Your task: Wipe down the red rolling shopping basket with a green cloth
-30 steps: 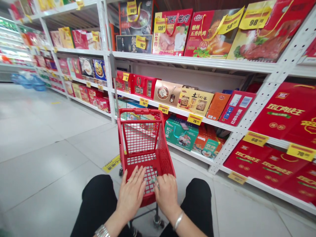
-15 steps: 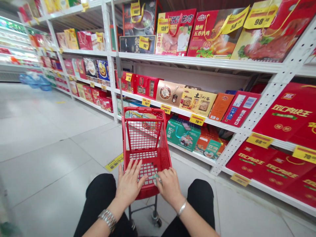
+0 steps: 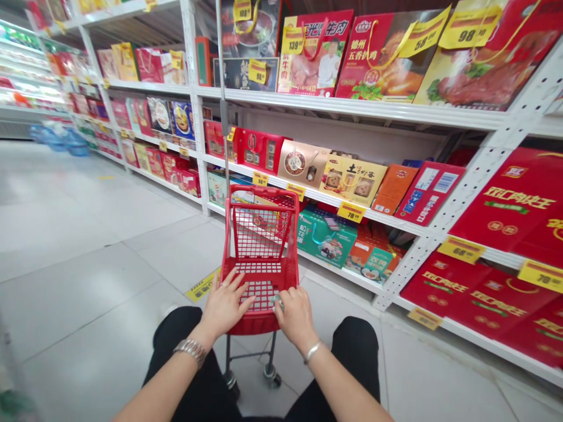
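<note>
A small red wire shopping cart [image 3: 259,325] with a tall thin pole stands in front of me on small castor wheels. My left hand [image 3: 225,305] lies on its near rim, fingers spread over the wire. My right hand [image 3: 295,316] grips the rim too, and a small pale green item [image 3: 277,302] shows under its fingers, too small to name. A silver link bracelet [image 3: 190,350] circles my left wrist, and a thin silver bangle [image 3: 312,352] circles my right.
White metal shelving [image 3: 387,111] runs along the right, stocked with red and gold gift boxes [image 3: 352,181] under yellow price tags. A pale tiled floor [image 3: 88,234] stretches left, with a yellow floor sticker [image 3: 202,285] by the cart. Blue water bottles [image 3: 65,140] stand far off.
The cart has rolled a little farther ahead and to the right. My hands have stayed on its near rim and shifted with it, and my forearms show more.
</note>
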Available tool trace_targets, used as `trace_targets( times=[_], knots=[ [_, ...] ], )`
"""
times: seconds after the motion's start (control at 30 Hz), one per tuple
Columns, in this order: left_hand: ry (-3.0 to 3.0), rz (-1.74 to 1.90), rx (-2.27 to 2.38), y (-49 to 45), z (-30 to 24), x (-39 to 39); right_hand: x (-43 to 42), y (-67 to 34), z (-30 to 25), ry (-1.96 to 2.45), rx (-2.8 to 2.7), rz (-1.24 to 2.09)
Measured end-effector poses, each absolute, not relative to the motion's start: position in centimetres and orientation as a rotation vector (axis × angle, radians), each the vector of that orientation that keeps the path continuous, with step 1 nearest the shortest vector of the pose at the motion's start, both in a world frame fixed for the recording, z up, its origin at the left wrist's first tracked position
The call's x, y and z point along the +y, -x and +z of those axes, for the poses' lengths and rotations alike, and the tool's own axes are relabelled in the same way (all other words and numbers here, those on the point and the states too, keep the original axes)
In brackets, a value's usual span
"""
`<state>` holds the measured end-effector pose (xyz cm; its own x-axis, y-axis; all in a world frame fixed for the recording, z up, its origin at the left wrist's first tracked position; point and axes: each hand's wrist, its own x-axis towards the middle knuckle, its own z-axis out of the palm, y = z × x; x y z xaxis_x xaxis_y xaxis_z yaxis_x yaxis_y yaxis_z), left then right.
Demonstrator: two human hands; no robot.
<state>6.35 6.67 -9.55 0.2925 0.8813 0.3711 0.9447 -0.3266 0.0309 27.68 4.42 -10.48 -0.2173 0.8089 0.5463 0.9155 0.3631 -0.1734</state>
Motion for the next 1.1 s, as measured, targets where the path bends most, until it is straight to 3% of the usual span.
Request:
trace_targets(
  times=[0.27, 0.67, 0.97, 1.1],
  knots=[
    [2.330, -0.421, -1.719, 0.7, -9.8, 6.1, 1.1, -26.5, -9.9, 1.100, -2.289, -0.109],
    [2.404, -0.264, -1.787, 2.8, -9.4, 3.8, 13.3, -30.2, -5.6, 1.320, -2.314, -0.148],
    [2.209, -0.186, -2.092, 1.6, -7.4, 7.3, 7.6, -25.8, -7.5, 1.162, -2.354, -0.097],
    [2.165, -0.312, -2.085, -2.2, -8.5, 6.5, 4.9, -24.4, -8.4, 1.105, -2.288, -0.025]
  ],
)
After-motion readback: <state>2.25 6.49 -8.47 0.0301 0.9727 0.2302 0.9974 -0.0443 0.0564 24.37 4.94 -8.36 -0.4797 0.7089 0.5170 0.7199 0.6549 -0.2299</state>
